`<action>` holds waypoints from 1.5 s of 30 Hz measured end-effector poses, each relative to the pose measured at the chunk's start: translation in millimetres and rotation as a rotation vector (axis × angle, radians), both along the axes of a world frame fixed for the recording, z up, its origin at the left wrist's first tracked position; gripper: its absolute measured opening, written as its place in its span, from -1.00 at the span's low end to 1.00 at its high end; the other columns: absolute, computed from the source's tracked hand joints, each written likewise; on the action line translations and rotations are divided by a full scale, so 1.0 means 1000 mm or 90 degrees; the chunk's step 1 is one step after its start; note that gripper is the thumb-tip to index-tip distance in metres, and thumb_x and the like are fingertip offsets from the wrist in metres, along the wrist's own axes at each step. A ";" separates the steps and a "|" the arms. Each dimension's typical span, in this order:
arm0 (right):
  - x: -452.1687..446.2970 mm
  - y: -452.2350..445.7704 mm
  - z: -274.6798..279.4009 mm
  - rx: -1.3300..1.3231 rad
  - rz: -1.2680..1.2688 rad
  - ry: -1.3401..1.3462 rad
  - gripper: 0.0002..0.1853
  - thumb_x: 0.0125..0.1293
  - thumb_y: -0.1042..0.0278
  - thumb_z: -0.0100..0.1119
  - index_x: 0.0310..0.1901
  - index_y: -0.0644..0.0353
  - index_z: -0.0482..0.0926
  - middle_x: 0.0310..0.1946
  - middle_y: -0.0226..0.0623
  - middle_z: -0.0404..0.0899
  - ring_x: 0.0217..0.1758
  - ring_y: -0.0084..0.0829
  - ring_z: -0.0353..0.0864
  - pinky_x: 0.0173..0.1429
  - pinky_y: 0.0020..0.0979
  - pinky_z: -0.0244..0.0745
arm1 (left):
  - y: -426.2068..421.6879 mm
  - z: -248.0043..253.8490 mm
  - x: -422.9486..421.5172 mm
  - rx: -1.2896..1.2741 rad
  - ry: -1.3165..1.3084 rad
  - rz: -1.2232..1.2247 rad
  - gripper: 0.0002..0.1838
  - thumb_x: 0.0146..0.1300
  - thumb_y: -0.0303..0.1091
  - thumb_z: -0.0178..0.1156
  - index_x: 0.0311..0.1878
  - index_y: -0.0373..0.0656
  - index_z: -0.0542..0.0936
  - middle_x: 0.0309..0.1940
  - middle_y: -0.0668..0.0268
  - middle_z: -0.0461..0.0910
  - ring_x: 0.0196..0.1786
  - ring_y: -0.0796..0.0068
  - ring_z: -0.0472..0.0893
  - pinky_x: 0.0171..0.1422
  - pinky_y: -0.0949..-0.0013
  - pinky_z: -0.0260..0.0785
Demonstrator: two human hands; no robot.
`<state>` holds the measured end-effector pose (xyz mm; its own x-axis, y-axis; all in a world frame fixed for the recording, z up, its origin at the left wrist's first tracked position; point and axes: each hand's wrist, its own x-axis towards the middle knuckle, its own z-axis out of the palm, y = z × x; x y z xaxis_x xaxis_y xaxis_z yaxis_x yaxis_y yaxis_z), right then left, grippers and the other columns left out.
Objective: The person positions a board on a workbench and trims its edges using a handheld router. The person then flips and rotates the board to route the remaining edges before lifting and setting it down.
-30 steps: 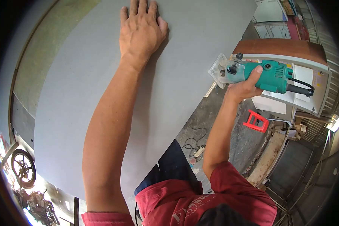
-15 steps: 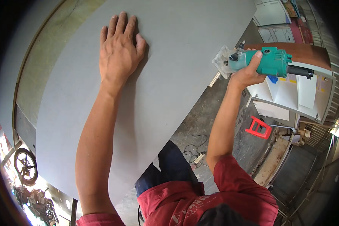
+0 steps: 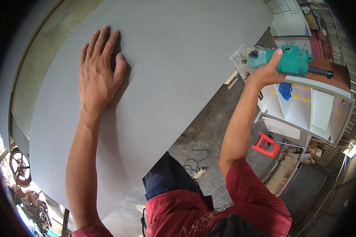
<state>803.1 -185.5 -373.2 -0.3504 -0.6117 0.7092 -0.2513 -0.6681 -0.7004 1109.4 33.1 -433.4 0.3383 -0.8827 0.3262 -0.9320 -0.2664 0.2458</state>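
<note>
Green router (image 3: pixel 294 61), at upper right of the frame, is wrapped by the right hand (image 3: pixel 265 74); its base (image 3: pixel 239 59) should sit square to the grey panel (image 3: pixel 174 79), where the left hand (image 3: pixel 99 79) lies spread, grasping nothing.

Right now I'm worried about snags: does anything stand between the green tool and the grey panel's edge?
Nothing visible. The right hand holds the green tool, whose clear base overlaps the edge of the grey panel in view; contact is unclear. The left hand is well aside.
</note>
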 end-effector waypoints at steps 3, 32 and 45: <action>0.001 0.004 0.003 0.014 -0.014 0.012 -0.54 0.29 0.30 0.37 0.05 0.52 0.52 -0.11 -0.05 0.64 -0.14 -0.30 0.67 -0.06 -0.32 0.65 | 0.021 0.006 0.002 0.015 0.017 0.001 -0.41 0.39 -0.22 -0.03 0.50 0.01 0.39 0.55 0.25 0.28 0.61 0.16 0.19 0.69 0.04 -0.04; -0.001 -0.001 -0.006 -0.019 0.017 0.001 -0.67 0.31 0.30 0.35 -0.15 0.49 0.60 -0.29 -0.13 0.68 -0.30 -0.37 0.66 -0.16 -0.37 0.59 | -0.136 -0.009 -0.029 -0.067 0.028 -0.034 -0.31 0.39 0.09 0.06 0.46 -0.13 0.40 0.51 0.08 0.28 0.58 0.05 0.20 0.67 0.07 0.00; -0.008 -0.009 -0.012 0.010 -0.004 -0.001 -0.59 0.28 0.25 0.40 -0.10 0.54 0.63 -0.21 -0.06 0.72 -0.24 -0.34 0.69 -0.14 -0.33 0.61 | -0.054 -0.010 -0.019 -0.072 0.034 -0.030 -0.35 0.36 0.01 0.11 0.41 -0.18 0.44 0.47 0.03 0.34 0.55 0.01 0.25 0.64 0.01 0.04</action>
